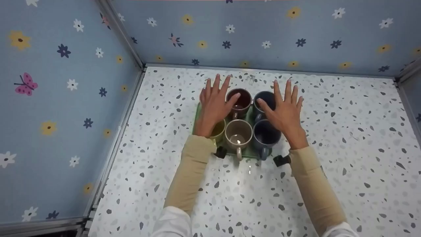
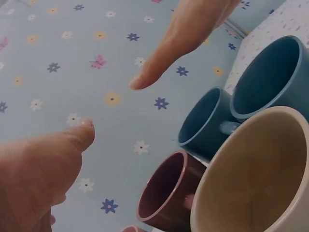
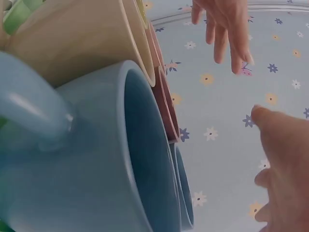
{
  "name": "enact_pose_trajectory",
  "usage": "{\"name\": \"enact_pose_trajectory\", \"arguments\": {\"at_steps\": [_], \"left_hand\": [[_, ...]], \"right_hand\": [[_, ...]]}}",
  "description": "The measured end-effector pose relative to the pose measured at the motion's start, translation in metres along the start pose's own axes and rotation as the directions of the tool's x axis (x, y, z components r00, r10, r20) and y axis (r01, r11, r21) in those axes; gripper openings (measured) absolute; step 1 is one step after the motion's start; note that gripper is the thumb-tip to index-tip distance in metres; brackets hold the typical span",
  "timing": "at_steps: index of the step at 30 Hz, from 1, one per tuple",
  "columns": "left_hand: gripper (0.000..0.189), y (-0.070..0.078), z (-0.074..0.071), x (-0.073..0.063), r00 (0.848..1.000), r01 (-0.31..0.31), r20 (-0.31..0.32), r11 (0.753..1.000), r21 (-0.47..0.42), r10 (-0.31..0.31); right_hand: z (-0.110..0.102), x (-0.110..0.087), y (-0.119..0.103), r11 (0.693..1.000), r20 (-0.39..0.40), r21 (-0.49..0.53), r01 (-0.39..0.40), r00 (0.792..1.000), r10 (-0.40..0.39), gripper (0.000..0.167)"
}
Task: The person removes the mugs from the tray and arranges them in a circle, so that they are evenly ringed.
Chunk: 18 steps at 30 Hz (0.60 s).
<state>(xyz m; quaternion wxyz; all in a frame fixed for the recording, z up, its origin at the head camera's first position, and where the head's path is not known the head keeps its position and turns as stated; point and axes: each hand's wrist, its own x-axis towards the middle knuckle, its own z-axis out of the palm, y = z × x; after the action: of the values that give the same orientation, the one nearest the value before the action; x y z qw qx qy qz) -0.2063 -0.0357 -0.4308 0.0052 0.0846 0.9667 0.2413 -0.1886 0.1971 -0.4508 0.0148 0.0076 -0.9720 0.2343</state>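
Several mugs stand upright together on a green tray (image 1: 197, 113). A maroon mug (image 1: 239, 110) and a blue mug (image 1: 267, 95) are at the back; a yellow-green mug (image 1: 219, 129), a beige mug (image 1: 238, 131) and another blue mug (image 1: 265, 136) are in front. My left hand (image 1: 215, 102) is spread palm down above the tray's left side, partly covering the yellow-green mug; what lies under it at the back left is hidden. Over the right side, my right hand (image 1: 285, 110) is spread likewise. Both wrist views show fingers apart from the mugs, holding nothing.
The tray lies on a white speckled table (image 1: 355, 131). Blue flowered panels (image 1: 256, 33) rise at the back and along the left (image 1: 59, 108). Small black cameras (image 1: 221, 152) sit at the wrists, near the front mug handles.
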Motion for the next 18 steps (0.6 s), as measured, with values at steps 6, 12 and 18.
{"name": "enact_pose_trajectory", "arguments": {"at_steps": [6, 12, 18], "left_hand": [[0.061, -0.023, -0.011, -0.01, 0.989, -0.09, -0.134, 0.971, -0.222, 0.061], [0.05, -0.052, -0.014, -0.03, 0.972, -0.1, -0.236, 0.938, -0.333, 0.02], [0.044, -0.089, -0.016, -0.052, 0.971, -0.023, -0.222, 0.9, -0.435, -0.083]], "right_hand": [[-0.001, -0.004, 0.004, 0.981, -0.076, 0.146, 0.127, 0.99, -0.117, 0.086], [-0.002, -0.011, 0.014, 0.932, -0.114, 0.27, 0.241, 0.969, -0.218, 0.078], [-0.009, -0.019, 0.019, 0.894, -0.148, 0.354, 0.275, 0.96, -0.237, 0.072]]}}
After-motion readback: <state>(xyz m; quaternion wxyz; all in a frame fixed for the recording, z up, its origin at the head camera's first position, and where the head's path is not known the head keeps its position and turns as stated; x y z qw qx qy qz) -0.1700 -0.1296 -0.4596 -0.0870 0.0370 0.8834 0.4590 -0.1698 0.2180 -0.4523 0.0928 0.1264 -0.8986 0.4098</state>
